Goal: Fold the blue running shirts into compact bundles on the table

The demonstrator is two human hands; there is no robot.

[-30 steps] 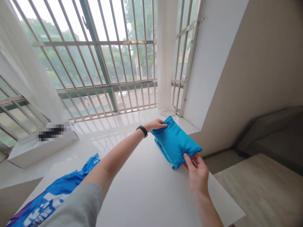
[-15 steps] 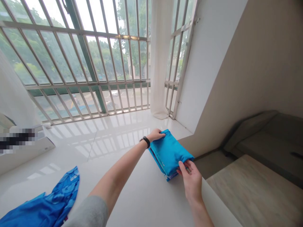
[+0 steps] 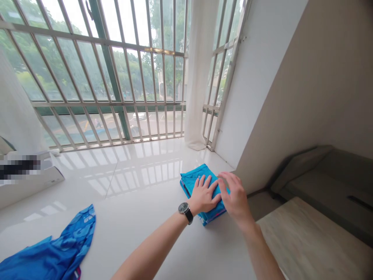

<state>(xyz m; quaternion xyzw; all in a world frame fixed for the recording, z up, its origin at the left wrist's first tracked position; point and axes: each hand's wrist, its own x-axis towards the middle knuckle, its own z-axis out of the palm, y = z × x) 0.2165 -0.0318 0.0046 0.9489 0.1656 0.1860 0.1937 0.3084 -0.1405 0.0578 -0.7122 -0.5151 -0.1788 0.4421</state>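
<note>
Clothes (image 3: 204, 170) lie folded beneath the left hand (image 3: 203, 197), spread flat, with the right hand (image 3: 235, 195) loosely curved beside it.

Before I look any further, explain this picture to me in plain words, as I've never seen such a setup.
There is no machine here: these are a person's own bare hands, seen by a camera worn on the head, looking forward and down. The left hand, with a black-strapped wristwatch on its wrist, lies spread on a folded turquoise fabric stack. The right hand is at the stack's right side, fingers loosely bent; I can't tell whether it touches. Neither visibly grips anything. The stack rests on a white tabletop, with a loose blue garment toward the lower left. Farther left, by the barred window, is a white box.
</note>
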